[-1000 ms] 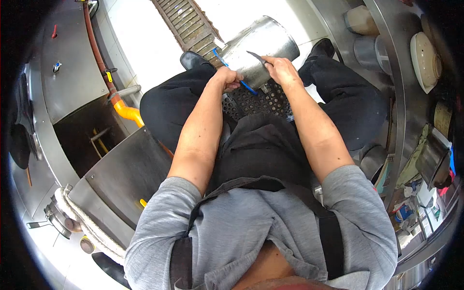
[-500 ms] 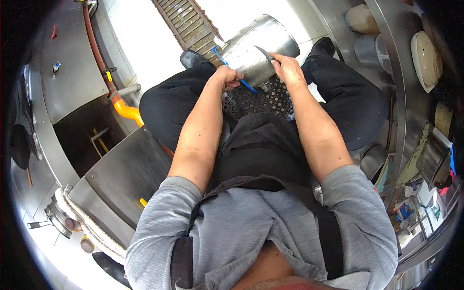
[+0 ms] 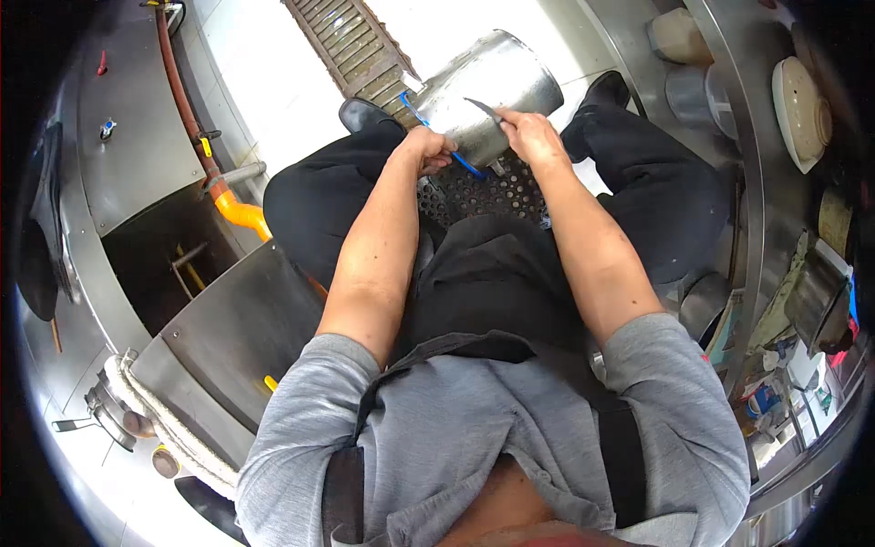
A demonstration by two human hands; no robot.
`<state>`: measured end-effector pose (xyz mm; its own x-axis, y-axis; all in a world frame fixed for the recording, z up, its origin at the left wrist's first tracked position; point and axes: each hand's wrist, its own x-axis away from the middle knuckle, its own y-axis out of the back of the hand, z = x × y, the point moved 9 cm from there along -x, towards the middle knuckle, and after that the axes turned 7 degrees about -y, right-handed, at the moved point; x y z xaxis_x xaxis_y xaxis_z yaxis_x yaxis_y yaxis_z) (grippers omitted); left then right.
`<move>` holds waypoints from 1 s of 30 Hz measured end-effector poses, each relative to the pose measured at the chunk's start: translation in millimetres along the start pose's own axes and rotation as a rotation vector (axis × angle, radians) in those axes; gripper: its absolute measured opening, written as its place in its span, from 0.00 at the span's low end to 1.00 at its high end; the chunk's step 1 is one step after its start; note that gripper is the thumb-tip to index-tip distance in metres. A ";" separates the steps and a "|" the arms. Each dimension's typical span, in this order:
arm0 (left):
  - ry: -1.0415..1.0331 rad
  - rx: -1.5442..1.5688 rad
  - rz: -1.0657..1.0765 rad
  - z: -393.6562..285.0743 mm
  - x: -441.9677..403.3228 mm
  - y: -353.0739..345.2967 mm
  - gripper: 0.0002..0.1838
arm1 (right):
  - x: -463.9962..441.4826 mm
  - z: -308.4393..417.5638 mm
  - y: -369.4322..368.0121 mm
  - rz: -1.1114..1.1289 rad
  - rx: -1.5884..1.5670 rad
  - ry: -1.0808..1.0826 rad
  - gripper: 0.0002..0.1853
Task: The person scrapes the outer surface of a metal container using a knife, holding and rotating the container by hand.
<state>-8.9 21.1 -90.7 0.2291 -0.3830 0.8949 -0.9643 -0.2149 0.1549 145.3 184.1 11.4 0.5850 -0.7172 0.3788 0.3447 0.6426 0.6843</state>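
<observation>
A large silver metal pot (image 3: 488, 77) lies on its side between my feet, over a black perforated mat (image 3: 469, 196). A thin blue strip (image 3: 415, 109) runs along the pot's near-left edge. My left hand (image 3: 430, 149) is closed on that strip, with its fingertips partly hidden. My right hand (image 3: 533, 137) is closed around a knife (image 3: 483, 109). The blade points left across the pot's side. From this angle I cannot tell whether the blade touches the metal.
A slatted drain grate (image 3: 351, 46) lies in the white floor ahead. On the left stand a steel cabinet (image 3: 137, 137) and an orange pipe (image 3: 239, 211). Steel shelves (image 3: 743, 118) at right hold bowls and pots, including a cream bowl (image 3: 800, 114).
My right hand and the knife have moved slightly left and down along the pot. My left hand stays in nearly the same place on the blue strip.
</observation>
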 end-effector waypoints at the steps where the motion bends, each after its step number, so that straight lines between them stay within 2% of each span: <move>1: 0.003 0.000 -0.001 -1.4 3.3 -0.1 0.10 | -1.8 -2.6 -4.3 0.010 0.000 -0.007 0.16; 3: 0.018 -0.015 0.000 -1.9 5.6 -1.0 0.12 | -0.8 -5.6 -7.1 0.031 0.008 -0.041 0.16; 7: -0.044 -0.003 -0.013 -8.4 5.8 0.0 0.12 | 2.0 2.5 -2.1 0.031 0.012 -0.015 0.17; 13: 0.020 0.015 -0.015 4.0 0.4 0.3 0.10 | 2.0 -2.5 -3.5 0.030 -0.036 -0.092 0.17; 15: -0.013 0.028 -0.003 -2.0 0.5 -0.1 0.10 | 3.1 5.7 -13.5 0.067 0.007 -0.014 0.17; 22: -0.047 0.003 -0.022 -7.8 7.4 -0.7 0.11 | 3.7 10.6 -9.4 0.075 -0.087 -0.024 0.16; 24: -0.014 -0.033 -0.082 -6.0 9.3 2.9 0.10 | 10.9 21.8 6.2 0.093 -0.120 -0.067 0.16; 25: -0.081 0.019 -0.060 -9.1 9.9 0.3 0.07 | 9.3 24.6 14.8 0.113 -0.161 -0.116 0.15; 26: -0.059 -0.157 0.008 -10.8 10.1 -0.1 0.06 | 0.1 13.2 3.3 0.049 -0.187 -0.012 0.14; 27: -0.118 -0.087 -0.096 0.7 -1.3 -0.9 0.05 | -3.9 3.2 -2.7 0.047 -0.227 -0.010 0.13; 28: -0.159 -0.040 -0.095 7.0 -10.0 -3.1 0.09 | 7.0 23.4 18.5 0.040 -0.221 0.058 0.12; 29: -0.263 -0.492 -0.005 -16.4 -12.6 -4.3 0.15 | -40.1 -45.6 -49.2 0.071 -0.217 -0.057 0.12; 30: -0.204 -0.215 -0.072 -55.6 49.6 -8.0 0.20 | -25.9 -34.4 -17.7 0.054 -0.349 -0.115 0.12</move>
<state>2.8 53.8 -24.3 0.2987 -0.5506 0.7795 -0.9458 -0.0614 0.3190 149.3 200.6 -32.0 0.5298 -0.6928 0.4893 0.5572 0.7192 0.4151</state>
